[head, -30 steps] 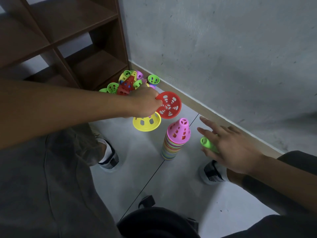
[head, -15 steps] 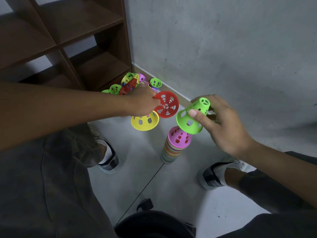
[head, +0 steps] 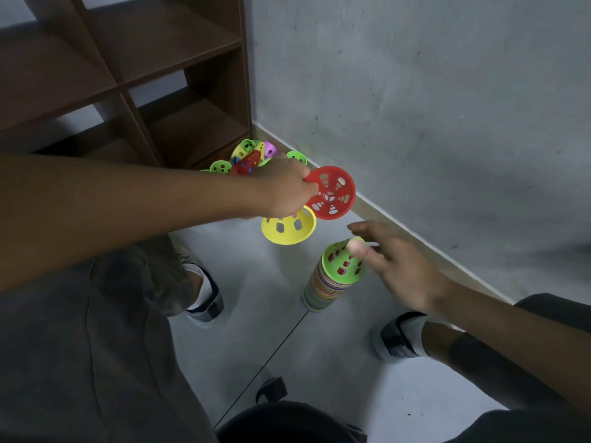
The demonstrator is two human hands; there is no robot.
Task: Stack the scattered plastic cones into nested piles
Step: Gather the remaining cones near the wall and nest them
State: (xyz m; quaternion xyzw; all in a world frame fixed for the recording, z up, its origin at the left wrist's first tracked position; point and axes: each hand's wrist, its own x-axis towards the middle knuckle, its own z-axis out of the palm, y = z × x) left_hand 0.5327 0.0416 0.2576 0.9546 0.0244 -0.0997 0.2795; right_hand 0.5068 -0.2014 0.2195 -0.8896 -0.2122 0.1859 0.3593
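A tall nested pile of coloured cones [head: 319, 290] stands on the floor, topped by a green cone [head: 340, 262]. My right hand [head: 396, 266] hovers at that top, fingers spread and thumb tip resting on the green cone's tip. My left hand [head: 284, 190] is raised above the floor and grips a red cone [head: 332, 193] by its rim and a yellow cone [head: 287, 230] below it, both showing their open insides. A heap of loose cones [head: 252, 158] lies in the corner behind my left hand, partly hidden.
A dark wooden shelf unit [head: 153, 91] stands at the back left against the grey wall [head: 415, 91]. A baseboard [head: 399, 222] runs along the wall. My shoes [head: 204, 298] [head: 396, 340] flank the pile, and a dark object [head: 287, 417] sits at the bottom.
My right hand brought the green cone down onto the pink-topped pile and has opened its fingers. My left hand has kept hold of the red and yellow cones.
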